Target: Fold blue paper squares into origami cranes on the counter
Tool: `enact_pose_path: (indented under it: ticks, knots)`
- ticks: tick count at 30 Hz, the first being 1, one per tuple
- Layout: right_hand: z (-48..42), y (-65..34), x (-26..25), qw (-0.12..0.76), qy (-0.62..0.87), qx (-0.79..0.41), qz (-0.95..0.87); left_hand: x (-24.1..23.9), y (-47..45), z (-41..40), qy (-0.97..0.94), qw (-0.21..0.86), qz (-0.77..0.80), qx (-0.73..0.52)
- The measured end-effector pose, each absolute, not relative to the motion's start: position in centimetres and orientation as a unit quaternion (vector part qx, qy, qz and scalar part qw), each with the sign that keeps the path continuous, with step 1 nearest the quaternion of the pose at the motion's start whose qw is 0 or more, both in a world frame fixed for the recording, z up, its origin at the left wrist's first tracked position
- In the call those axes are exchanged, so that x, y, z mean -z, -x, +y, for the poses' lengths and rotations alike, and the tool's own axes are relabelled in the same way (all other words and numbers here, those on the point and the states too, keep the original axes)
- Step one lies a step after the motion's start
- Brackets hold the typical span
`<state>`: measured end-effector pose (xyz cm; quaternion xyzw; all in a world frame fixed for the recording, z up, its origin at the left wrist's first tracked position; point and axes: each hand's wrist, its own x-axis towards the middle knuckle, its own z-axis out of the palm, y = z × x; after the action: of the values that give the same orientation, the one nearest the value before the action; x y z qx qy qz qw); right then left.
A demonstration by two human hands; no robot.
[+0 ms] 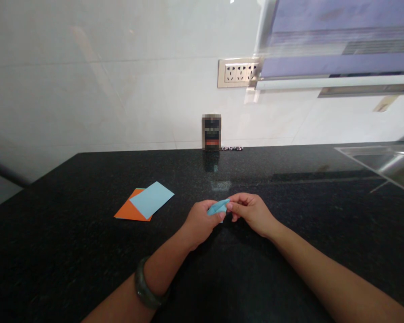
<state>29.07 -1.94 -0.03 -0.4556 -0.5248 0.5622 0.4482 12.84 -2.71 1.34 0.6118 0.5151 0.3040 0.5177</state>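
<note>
A small piece of folded light-blue paper (217,208) is held between both hands, just above the dark countertop. My left hand (202,220) grips its left side, with the thumb lying across the front. The fingertips of my right hand (251,210) pinch the paper's pointed right end. Part of the fold is hidden behind my left thumb and fingers. To the left of the hands, a flat light-blue sheet (153,199) lies partly over an orange sheet (131,211).
The black speckled countertop (70,260) runs back to a white tiled wall (104,89). Against the wall stands a dark upright phone-like object (212,132) with a beaded strand (233,148) beside it. A metal sink (390,163) is at the right, and sockets (239,72) sit above.
</note>
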Motion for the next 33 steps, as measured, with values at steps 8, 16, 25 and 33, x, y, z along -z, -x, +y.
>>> enact_pose_path:
  ticks: [8, 16, 25, 33]
  knots:
    - [-2.04, -28.95, 0.00, 0.459, 0.449, -0.569, -0.513, -1.58, -12.90, -2.84, -0.611, 0.516, 0.515, -0.310]
    - [-1.98, -28.79, -0.07, 0.465, 0.449, -0.570, -0.507, -1.57, -12.93, -2.85, -0.609, 0.519, 0.510, -0.315]
    - [-2.12, -28.69, -0.17, 0.465, 0.458, -0.562, -0.508, -1.43, -12.92, -2.81, -0.600, 0.527, 0.511, -0.320]
    - [-2.05, -28.62, -0.27, 0.469, 0.478, -0.526, -0.524, -1.56, -12.97, -2.86, -0.592, 0.541, 0.501, -0.325]
